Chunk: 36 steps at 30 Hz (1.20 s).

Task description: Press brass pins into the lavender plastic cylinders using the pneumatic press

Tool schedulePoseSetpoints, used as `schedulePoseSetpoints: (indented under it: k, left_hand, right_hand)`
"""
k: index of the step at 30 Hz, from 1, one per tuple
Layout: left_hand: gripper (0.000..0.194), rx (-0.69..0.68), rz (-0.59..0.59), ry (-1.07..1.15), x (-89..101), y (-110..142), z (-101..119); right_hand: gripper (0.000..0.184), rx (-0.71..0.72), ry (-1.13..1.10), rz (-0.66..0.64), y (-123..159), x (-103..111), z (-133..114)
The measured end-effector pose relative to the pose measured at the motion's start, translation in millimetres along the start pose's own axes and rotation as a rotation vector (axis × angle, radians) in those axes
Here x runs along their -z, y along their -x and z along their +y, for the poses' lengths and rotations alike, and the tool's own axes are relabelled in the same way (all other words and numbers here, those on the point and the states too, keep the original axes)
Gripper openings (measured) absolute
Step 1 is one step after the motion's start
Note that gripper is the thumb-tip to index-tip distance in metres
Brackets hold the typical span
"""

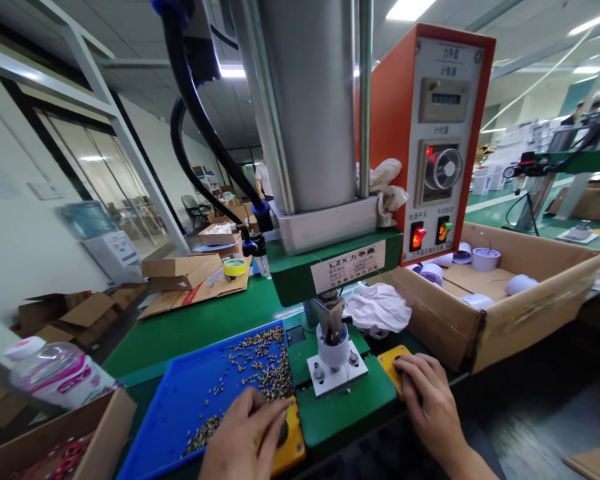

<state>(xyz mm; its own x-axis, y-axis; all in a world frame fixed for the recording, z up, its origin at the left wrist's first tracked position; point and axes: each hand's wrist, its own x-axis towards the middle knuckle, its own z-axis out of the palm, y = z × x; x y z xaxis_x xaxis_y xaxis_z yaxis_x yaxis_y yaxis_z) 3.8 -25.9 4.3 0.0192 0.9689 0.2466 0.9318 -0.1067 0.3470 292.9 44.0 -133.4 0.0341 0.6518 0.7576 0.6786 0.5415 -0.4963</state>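
A person's two bare hands at a bench-top pneumatic press, seen from above. The left hand [243,437] lies over the left yellow button box [295,443], thumb and forefinger at its dark button; the right hand [433,400] curls over the right yellow button box [387,360]. I cannot tell whether either hand is closed on its button, pressing it, or merely resting.

Working well here would mean keeping both hands out on the boxes, clear of the metal press tool [331,312] between and beyond them, and checking that the cup sits squarely beneath it before any press.

The white plastic cup [334,353] stands between the hands, just beyond them, on a pale metal fixture plate [353,373] bolted to the green base. It is short, round and upright — smooth-walled, with a faint violet tint. The tool's lower end appears to reach into its mouth, though shadow hides the inside. Beyond the left hand, small brassy metal pieces [275,373] lie scattered in a blue tray [165,393].
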Motion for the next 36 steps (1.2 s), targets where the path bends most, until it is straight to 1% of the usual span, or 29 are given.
schedulePoseSetpoints:
  k: [2,4,7,9,13,16,20,25,29,36]
  left_hand:
    - [0.032,0.059,0.040,0.059,9.9,-18,11]
    - [0.027,0.069,0.049,0.104,17.0,-37,24]
    - [0.024,0.032,0.036,0.167,24.3,-61,46]
    - [0.026,-0.005,0.029,0.209,27.5,-74,60]
    - [0.024,-0.044,-0.044,0.234,29.5,-97,83]
    - [0.017,-0.078,-0.141,0.143,27.6,-110,94]
    - [0.010,-0.124,-0.263,0.051,25.3,-119,101]
    - [0.011,-0.147,-0.255,-0.045,29.9,-120,102]
    - [0.009,-0.139,-0.297,-0.016,33.2,-119,102]
    - [0.008,-0.144,-0.269,0.023,30.2,-117,100]
  right_hand:
    - [0.019,-0.013,-0.022,0.005,0,0,-1]
    - [0.018,-0.019,-0.038,0.002,0,0,-1]
    - [0.018,-0.025,-0.052,0.007,0,-3,1]
    - [0.018,-0.019,-0.063,0.037,1,-6,2]
    - [0.018,0.003,-0.075,0.085,2,-12,4]
    - [0.019,0.012,-0.077,0.090,1,-14,4]
    - [0.019,0.026,-0.079,0.100,-1,-14,4]
    - [0.019,0.038,-0.084,0.108,-3,-14,3]
    - [0.019,0.045,-0.086,0.114,-2,-15,3]
    - [0.019,0.045,-0.075,0.120,0,-14,5]
